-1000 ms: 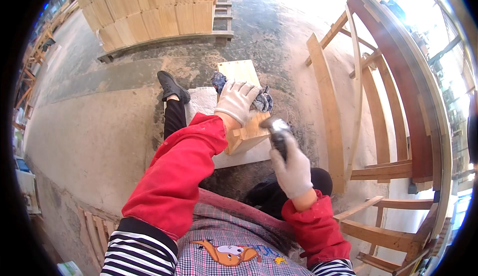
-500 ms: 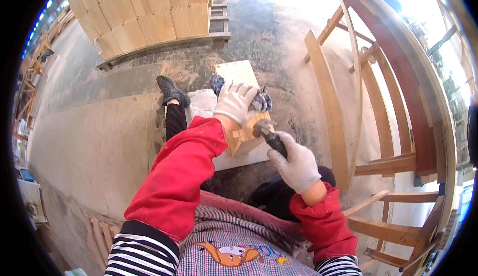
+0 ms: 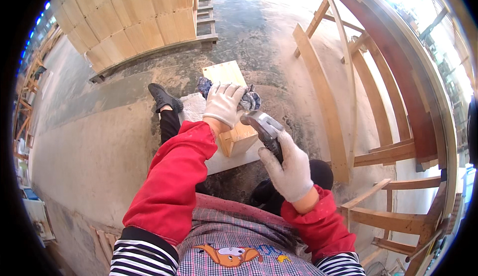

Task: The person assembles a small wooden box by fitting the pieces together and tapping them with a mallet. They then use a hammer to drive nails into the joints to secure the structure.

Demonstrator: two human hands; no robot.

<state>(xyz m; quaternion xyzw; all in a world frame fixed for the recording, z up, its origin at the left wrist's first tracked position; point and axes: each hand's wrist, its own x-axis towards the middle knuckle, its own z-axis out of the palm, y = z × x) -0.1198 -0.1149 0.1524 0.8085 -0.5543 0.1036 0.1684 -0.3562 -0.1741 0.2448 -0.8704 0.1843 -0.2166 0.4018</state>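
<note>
A pale wooden box (image 3: 240, 144) stands on a whitish sheet (image 3: 193, 107) on the floor between my legs. My left hand (image 3: 222, 103), in a white glove, lies flat over its top with the fingers stretched forward, pressing on a crumpled blue-grey cloth (image 3: 251, 100). Nothing shows gripped in that hand. My gloved right hand (image 3: 290, 170) is closed round the dark handle of a hammer (image 3: 264, 126). The hammer's metal head is raised beside the box's near right edge, close to my left wrist.
Ahead on the left, a stack of wooden boxes (image 3: 129, 19) sits on a pallet (image 3: 206, 24). To the right, long planks (image 3: 321, 97) lean against a wooden rack (image 3: 383, 221). My shoe (image 3: 163, 97) rests left of the sheet.
The hammer has lifted away from the box's near edge, its head now higher and turned. My left hand stays on the cloth. The whole view has shifted slightly.
</note>
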